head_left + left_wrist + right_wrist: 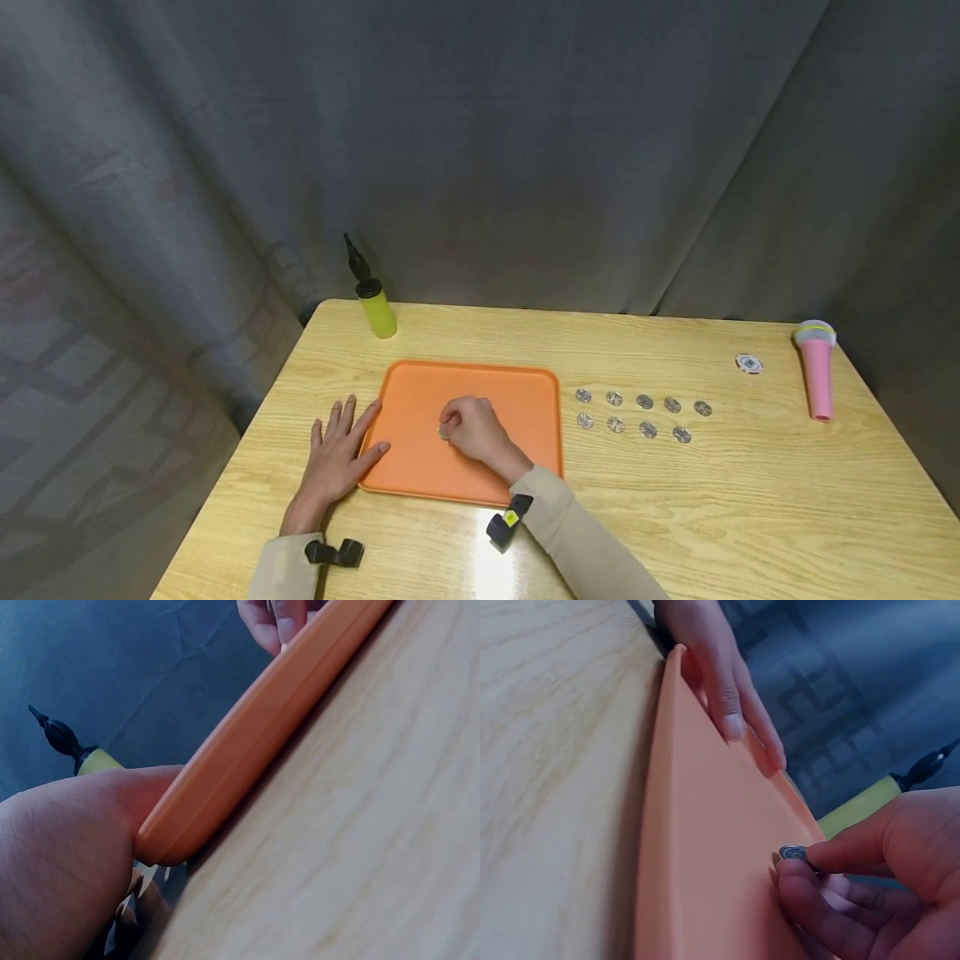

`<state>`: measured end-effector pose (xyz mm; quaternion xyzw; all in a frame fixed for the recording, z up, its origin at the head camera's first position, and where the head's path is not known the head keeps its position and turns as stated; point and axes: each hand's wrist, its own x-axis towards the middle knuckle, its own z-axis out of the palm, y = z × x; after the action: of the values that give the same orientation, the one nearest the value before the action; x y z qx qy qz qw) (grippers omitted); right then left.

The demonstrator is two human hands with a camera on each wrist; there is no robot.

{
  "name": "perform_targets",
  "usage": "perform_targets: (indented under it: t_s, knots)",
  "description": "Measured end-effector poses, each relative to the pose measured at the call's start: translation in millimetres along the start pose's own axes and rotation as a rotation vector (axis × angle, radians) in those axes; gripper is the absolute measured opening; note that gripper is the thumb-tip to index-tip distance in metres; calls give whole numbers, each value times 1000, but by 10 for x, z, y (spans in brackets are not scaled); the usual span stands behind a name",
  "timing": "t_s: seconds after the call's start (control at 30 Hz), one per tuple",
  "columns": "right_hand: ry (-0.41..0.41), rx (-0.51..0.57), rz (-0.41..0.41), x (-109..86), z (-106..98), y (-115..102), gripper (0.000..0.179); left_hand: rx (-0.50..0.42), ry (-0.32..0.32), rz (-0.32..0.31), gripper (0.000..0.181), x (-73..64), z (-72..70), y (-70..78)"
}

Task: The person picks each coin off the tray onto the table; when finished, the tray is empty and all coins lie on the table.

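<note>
An orange tray [420, 392] lies on the wooden table. Over its middle, my right hand [474, 429] pinches a small silver coin [793, 853] between thumb and fingertips, close above the tray surface. Fingers spread, my left hand [334, 457] rests at the tray's left edge, its thumb reaching over the rim [225, 765]. Several more silver coins [615, 424] lie flat in two rows on the table, just right of the tray.
A green hand pump [378, 312] with a black nozzle stands behind the tray at the back left. Toward the right are a white poker chip [748, 363] and a pink toy microphone [817, 375] near the table's edge. Grey curtain [480, 150] hangs behind.
</note>
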<state>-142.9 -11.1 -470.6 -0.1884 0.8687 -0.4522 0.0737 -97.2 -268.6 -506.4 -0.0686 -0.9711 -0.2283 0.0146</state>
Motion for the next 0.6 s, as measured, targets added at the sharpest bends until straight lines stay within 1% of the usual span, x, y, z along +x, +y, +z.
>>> perform_targets:
  t_s: [0.1,0.3,0.47,0.6]
  knots:
    - [4,75,29,-8,-33,15,10,3,-3,1,71,2,-8,6]
    - [30,142,27,-41,-136,48,10,1,-10,-5,72,4,-7,1]
    - [35,219,50,-75,-231,95,8,-9,-14,-4,72,2,-5,-4]
    - [47,251,71,-103,-306,123,9,-12,-19,-10,73,1,0,-7]
